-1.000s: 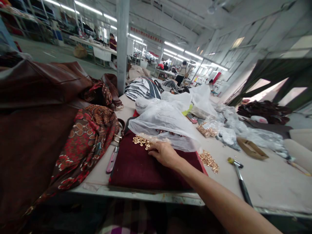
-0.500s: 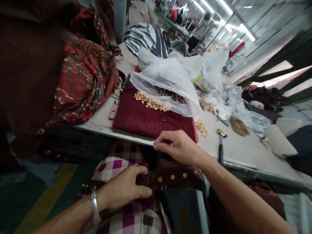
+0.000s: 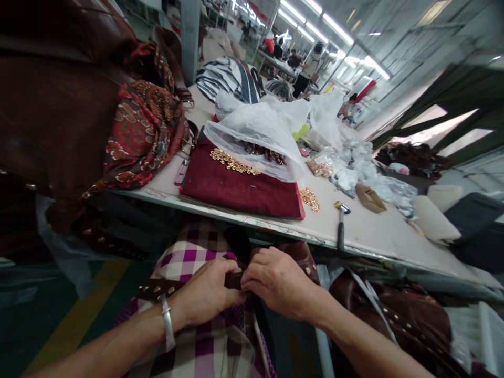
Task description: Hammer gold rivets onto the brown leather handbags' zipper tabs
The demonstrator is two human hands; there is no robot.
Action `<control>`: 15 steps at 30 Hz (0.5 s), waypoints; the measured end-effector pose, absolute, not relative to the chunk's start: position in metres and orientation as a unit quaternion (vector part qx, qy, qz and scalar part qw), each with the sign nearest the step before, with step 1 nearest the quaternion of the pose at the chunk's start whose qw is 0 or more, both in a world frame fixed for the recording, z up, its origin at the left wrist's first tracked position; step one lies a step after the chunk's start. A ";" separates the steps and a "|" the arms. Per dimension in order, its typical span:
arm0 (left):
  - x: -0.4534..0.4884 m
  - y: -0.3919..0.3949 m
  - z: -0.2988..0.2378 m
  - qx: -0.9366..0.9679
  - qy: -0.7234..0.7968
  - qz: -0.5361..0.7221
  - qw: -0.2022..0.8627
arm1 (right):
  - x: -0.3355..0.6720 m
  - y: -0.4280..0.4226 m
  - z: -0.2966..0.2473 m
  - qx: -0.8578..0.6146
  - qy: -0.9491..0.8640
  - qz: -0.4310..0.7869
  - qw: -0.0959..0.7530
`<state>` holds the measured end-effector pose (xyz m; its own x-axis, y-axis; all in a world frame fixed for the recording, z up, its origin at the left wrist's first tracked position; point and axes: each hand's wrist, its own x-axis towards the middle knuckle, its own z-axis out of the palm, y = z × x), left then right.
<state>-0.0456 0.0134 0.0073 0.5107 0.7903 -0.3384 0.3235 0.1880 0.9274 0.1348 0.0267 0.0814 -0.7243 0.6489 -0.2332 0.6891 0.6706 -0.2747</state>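
Observation:
My left hand [image 3: 207, 291] and my right hand [image 3: 277, 281] meet over my lap, both closed on a brown leather strap [image 3: 161, 289] studded with gold rivets. The strap lies across my purple and cream checked clothing [image 3: 192, 257]. My fingertips pinch together at the strap's middle, hiding what is between them. A metal bangle sits on my left wrist. On the table above, a pile of gold studs [image 3: 232, 161] rests on a dark red cloth pad [image 3: 240, 186].
A hammer [image 3: 340, 226] lies near the table's front edge, with more gold studs [image 3: 310, 198] beside the pad. Clear plastic bags [image 3: 255, 131], small snips [image 3: 181, 170] and patterned brown bags [image 3: 142, 131] crowd the table. Other people work at far tables.
My right hand came back from the stud pile on the red pad to my lap and joined my left hand on the strap. The view tilted down.

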 end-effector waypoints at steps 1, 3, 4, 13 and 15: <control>-0.045 0.012 0.007 0.608 0.457 0.191 0.620 | 0.135 0.025 0.081 0.369 0.912 -0.172 0.058; -0.042 0.010 0.005 0.607 0.457 0.196 0.620 | 0.136 0.021 0.081 0.371 0.912 -0.167 0.057; -0.041 0.010 0.005 0.607 0.458 0.199 0.619 | 0.137 0.020 0.081 0.372 0.912 -0.164 0.056; -0.034 0.008 0.007 0.621 0.466 0.193 0.601 | 0.146 0.023 0.077 0.366 0.914 -0.174 0.027; -0.033 0.007 0.007 0.625 0.471 0.196 0.591 | 0.146 0.024 0.077 0.381 0.905 -0.188 0.020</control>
<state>-0.0327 0.0075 0.0073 0.4795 0.8207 -0.3107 0.3567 0.1412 0.9235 0.1459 0.0242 0.0765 -0.7092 0.6816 -0.1800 0.6969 0.6394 -0.3248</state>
